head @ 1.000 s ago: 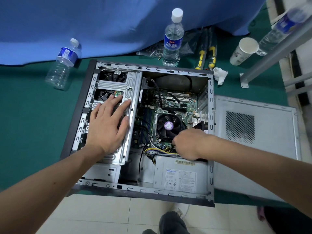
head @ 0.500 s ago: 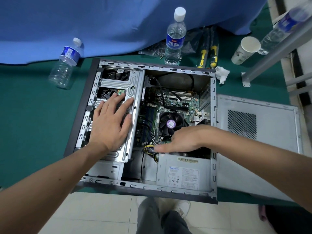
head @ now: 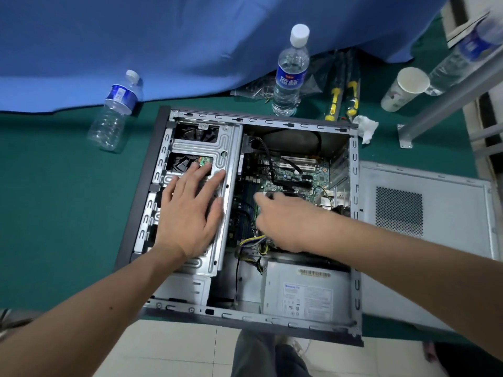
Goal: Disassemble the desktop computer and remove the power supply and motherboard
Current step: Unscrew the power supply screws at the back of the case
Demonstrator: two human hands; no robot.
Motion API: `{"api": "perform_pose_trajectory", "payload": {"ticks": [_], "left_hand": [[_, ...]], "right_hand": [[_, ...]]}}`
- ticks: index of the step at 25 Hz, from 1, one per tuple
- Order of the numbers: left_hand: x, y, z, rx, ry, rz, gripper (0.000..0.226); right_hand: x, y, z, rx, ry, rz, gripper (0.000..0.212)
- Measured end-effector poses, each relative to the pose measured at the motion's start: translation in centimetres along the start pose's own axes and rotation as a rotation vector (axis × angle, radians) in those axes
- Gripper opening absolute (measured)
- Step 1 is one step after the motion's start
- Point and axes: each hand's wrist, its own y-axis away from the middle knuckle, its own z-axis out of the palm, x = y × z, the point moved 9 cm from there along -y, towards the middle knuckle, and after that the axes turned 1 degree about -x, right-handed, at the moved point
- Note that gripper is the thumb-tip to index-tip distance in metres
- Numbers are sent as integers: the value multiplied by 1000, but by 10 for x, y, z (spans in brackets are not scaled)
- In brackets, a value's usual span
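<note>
The desktop computer case (head: 353,170) is laid on its side on the green surface (head: 54,213), its side opened. The grey power supply (head: 304,292) is seated in the near corner, label upward. The green motherboard (head: 296,172) is fixed flat beyond it, partly hidden.

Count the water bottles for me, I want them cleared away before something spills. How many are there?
3. One bottle lies on the green mat left of the computer case; one stands behind the case; one lies at the top right, partly cut off by the frame.
</note>
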Motion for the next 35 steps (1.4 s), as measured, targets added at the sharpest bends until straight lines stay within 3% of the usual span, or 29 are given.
{"api": "perform_pose_trajectory", "payload": {"ticks": [4, 9, 13, 17, 20, 24, 26, 29, 33, 35], "left_hand": [[1, 0, 0, -16, 2, 0, 50], [3, 0, 0, -33, 3, -3, 51], [2, -1, 1, -46, -3, -9, 51], [2, 0, 2, -60, -18, -9, 51], [2, 0, 2, -71, -21, -5, 51], [4, 0, -2, -66, -3, -6, 52], [6, 1, -4, -68, 1, -6, 52], [6, 1, -3, -65, -4, -2, 53], [7, 3, 1, -72, -29, 1, 53], [12, 3, -3, -69, -71, -3, 52]], "right_hand": [[-13, -19, -6, 356, 143, -215, 21], [20, -20, 3, 468, -32, 69, 51], [7, -21, 15, 403, -171, 65, 41], [0, -24, 29, 248, -216, -5, 61], [20, 1, 14, 396, -378, 141, 65], [76, 80, 13, 738, -373, 539, 46], [89, 101, 36, 690, -428, 683, 53], [84, 99, 66, 589, -475, 724, 57], [88, 103, 62, 758, -579, 673, 48], [92, 110, 65, 856, -770, 631, 44]]}}
